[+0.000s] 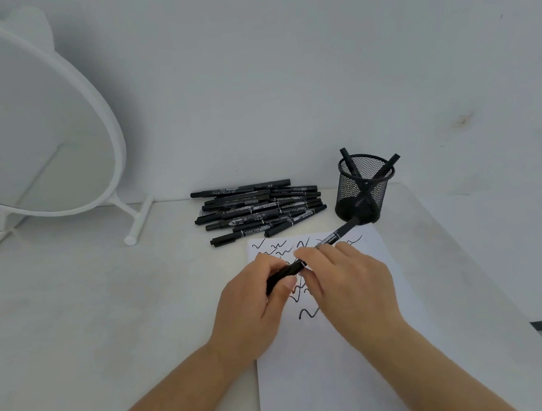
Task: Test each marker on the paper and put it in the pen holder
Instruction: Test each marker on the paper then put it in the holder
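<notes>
Both hands meet over the upper half of the paper (pixel 321 364). The left hand (pixel 257 296) curls its fingers round a short black cap (pixel 284 274), while the right hand (pixel 349 284) pinches the marker (pixel 335 235). The marker's long axis runs diagonally, its far end pointing up and right toward the mesh pen holder (pixel 364 189), which stands near the worktop's back right corner with two markers leaning inside. The tip end is hidden between the fingers. Black squiggles cover the paper's top. A pile of black markers (pixel 260 212) lies along the back edge, left of the holder. An oval mirror (pixel 21 127) leans at the back left against a pale wall. The white worktop (pixel 87 315) looks matte.
</notes>
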The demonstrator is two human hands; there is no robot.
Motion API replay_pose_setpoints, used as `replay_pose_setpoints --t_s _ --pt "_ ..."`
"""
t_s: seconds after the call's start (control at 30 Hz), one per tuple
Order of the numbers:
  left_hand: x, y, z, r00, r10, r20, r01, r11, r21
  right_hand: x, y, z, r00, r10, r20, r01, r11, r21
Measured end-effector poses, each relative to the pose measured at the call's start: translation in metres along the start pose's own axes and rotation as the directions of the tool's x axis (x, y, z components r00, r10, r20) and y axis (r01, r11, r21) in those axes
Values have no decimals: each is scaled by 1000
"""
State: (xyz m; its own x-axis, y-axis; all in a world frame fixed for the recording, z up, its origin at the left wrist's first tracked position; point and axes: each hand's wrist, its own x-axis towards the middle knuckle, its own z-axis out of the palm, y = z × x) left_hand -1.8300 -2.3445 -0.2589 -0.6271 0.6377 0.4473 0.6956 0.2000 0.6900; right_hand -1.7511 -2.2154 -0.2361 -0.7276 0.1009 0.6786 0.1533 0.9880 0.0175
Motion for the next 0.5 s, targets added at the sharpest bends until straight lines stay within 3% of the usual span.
replay_pose_setpoints --t_s 0.1,0.2,0.37,0.5 --pt "1 -8 -6 1000 1 13 0 996 -93 15 16 -9 999 43 32 -44 999 4" --pt "10 -21 -8 986 -142 -86 123 972 -199 40 45 -21 980 198 -17 -194 970 146" --pt "34 -57 -19 912 -270 -309 303 951 63 82 95 -32 902 431 -34 -365 801 474" --pt "47 -76 -26 882 -302 -362 400 886 234 105 121 -21 780 624 35 -534 636 557"
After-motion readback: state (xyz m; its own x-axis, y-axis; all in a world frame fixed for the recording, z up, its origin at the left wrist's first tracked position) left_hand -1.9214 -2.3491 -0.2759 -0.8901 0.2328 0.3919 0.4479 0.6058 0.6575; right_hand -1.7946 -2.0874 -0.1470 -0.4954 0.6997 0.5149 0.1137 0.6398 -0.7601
